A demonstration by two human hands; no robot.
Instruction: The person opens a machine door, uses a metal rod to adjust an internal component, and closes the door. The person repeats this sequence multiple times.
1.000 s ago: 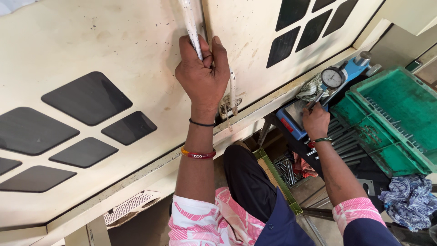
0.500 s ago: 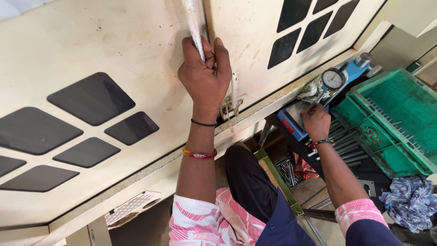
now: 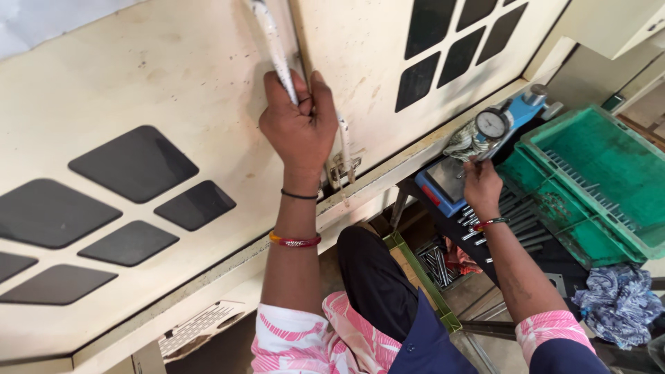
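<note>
My left hand point(image 3: 299, 128) is closed around the white bar handle point(image 3: 271, 48) of a cream machine door point(image 3: 152, 90) with dark diamond-shaped windows. The handle's lower bracket point(image 3: 344, 166) shows just right of my wrist. My right hand point(image 3: 481, 185) reaches to a blue gauge stand point(image 3: 450, 181) with a round dial indicator point(image 3: 492, 123); its fingers pinch something small at the stand, too small to identify. Several thin metal rods point(image 3: 516, 208) lie on the dark bench by that hand.
A green plastic crate point(image 3: 609, 173) sits right of the gauge. A blue patterned rag point(image 3: 616, 301) lies at the lower right. A green bin point(image 3: 415, 266) holding metal pins point(image 3: 438, 260) stands below the bench, beside my leg. A vent grille point(image 3: 197, 325) is at the door's base.
My left hand stays wrapped on the door handle and the door edge has shifted slightly. My right hand remains at the gauge stand with little movement.
</note>
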